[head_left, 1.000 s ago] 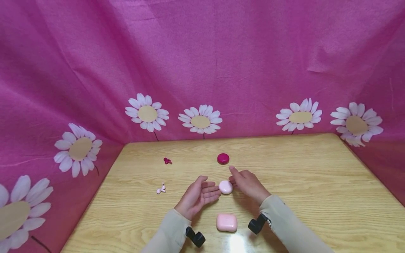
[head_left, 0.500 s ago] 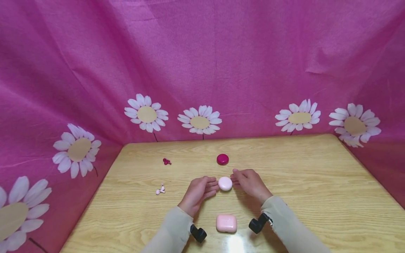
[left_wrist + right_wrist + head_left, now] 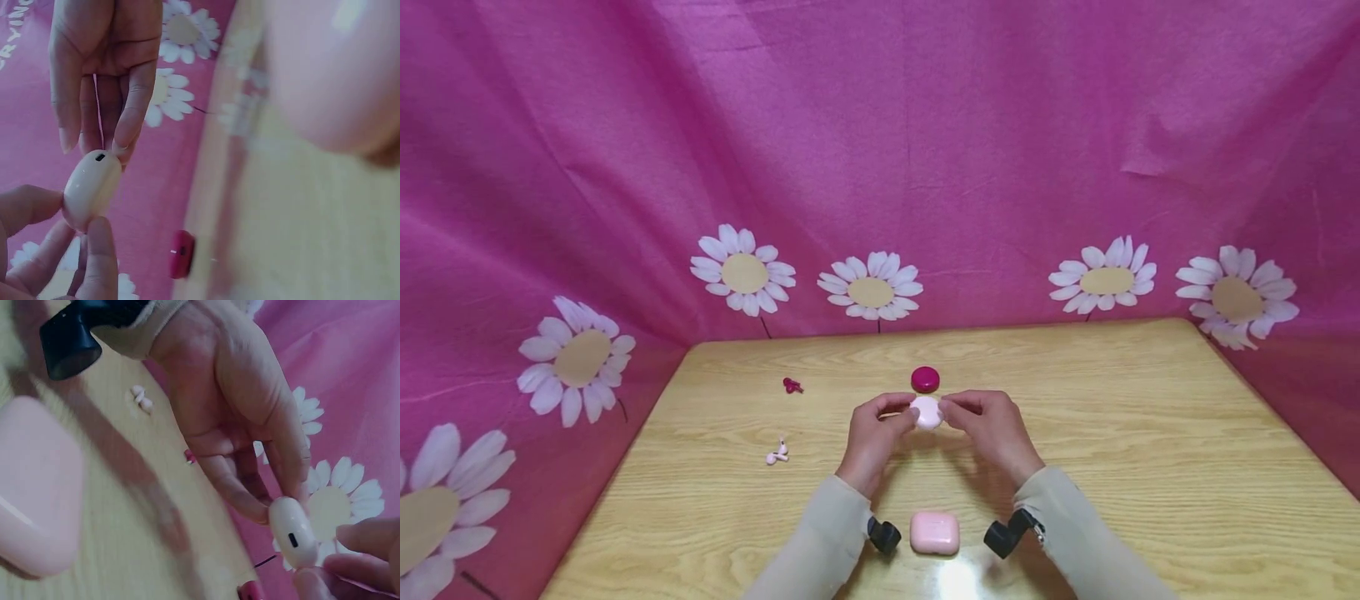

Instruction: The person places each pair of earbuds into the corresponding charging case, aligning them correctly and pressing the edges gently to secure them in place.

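Above a pale wood-grain bench [image 3: 1150,417], left hand [image 3: 868,437] and right hand [image 3: 996,429] meet in a pinch.
Beyond a glossy pink rounded-rectangular case [image 3: 935,533], their grip holds a shiny whitish-pink round case [image 3: 928,413], raised, by opposite edges, its dark slot [image 3: 293,540] showing. The step looks like two-handed steadying of it; the next move probably calls for even fingertip pressure, since it looks slippery.

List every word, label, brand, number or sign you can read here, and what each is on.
"CRYING": on the cloth, at the edge of the left wrist view, turned sideways; its first letter is partly cut off.
Pink case: at most a faint mark, unreadable.
Red case: small marks, too blurred to read.
White case: no lettering visible, only a dark slot.
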Demonstrator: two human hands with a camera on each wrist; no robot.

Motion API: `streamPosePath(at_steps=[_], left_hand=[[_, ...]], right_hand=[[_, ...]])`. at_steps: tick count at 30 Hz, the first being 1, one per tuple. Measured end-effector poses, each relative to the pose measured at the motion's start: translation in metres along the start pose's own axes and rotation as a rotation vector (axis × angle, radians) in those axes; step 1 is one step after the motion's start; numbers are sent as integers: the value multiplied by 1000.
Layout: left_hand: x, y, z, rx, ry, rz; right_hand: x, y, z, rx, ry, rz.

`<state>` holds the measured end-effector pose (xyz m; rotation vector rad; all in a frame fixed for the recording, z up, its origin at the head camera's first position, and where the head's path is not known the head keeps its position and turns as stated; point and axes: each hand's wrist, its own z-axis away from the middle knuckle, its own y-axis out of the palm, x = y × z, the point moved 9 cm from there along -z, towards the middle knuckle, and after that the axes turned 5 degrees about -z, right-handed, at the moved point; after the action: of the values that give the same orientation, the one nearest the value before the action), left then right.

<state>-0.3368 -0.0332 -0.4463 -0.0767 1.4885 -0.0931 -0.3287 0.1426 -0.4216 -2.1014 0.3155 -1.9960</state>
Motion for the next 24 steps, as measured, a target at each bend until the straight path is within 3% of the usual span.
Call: streamPosePath(at_steps=[13, 18, 24], left_hand=[[-39, -12, 4, 41, 83, 112], [-48, -7, 6, 59, 134, 172], [-59, -6, 15, 76, 191, 146]], right_hand=[[33, -2, 2, -15, -106, -164], [41, -9, 8, -1, -120, -244], [52, -14, 17, 39, -143, -308]])
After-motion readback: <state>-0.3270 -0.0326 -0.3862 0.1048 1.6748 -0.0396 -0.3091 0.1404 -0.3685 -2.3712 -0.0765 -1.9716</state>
